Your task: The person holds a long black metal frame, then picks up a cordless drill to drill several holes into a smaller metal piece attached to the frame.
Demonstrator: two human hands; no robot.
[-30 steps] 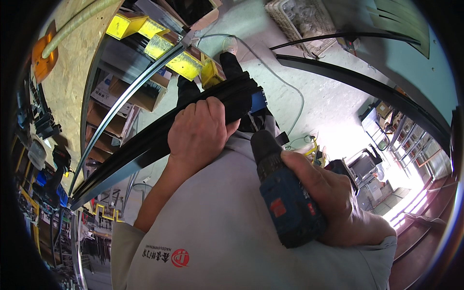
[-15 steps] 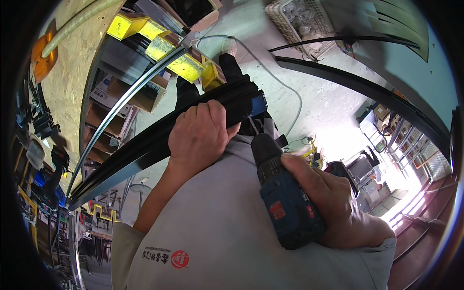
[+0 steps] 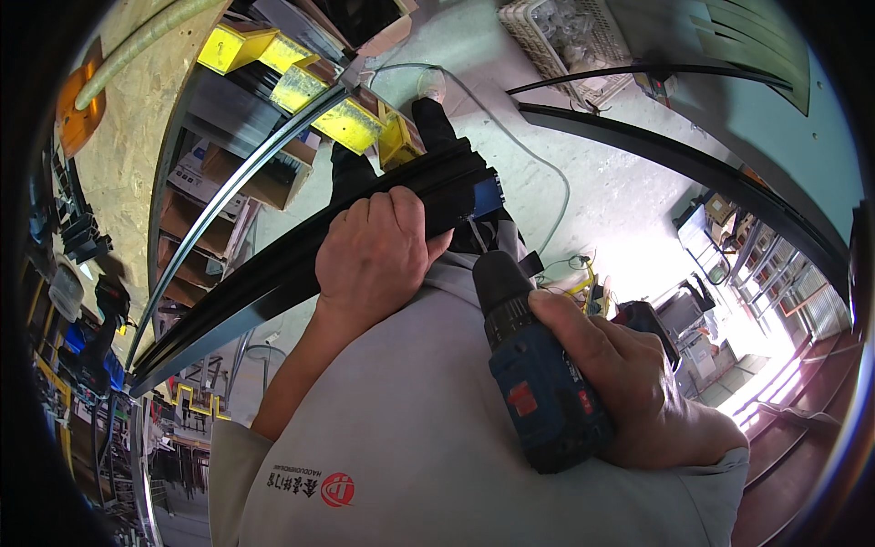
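A long black metal profile [image 3: 264,260] runs slantwise from the lower left up to the middle. My left hand [image 3: 374,251] is closed over it near its right end, thumb pointing right. In my right hand [image 3: 615,374] is a blue cordless drill [image 3: 542,392], held against the front of my grey shirt [image 3: 410,392]. Its dark chuck points up toward the profile, and a thin bit [image 3: 478,235] reaches the underside close to the blue patch [image 3: 488,196] at the end. Whether the tip has entered the metal I cannot tell.
Yellow bins [image 3: 351,126] stand beyond the profile, next to a shelf with cardboard boxes [image 3: 273,178]. A curved-looking light metal bar [image 3: 223,196] crosses in front of them. At the far right are a plastic crate [image 3: 570,55] and a dark bar [image 3: 674,155]. A cable [image 3: 533,159] lies on the floor.
Almost nothing differs. My left hand and the drill hold nearly the same places, with only a very slight shift.
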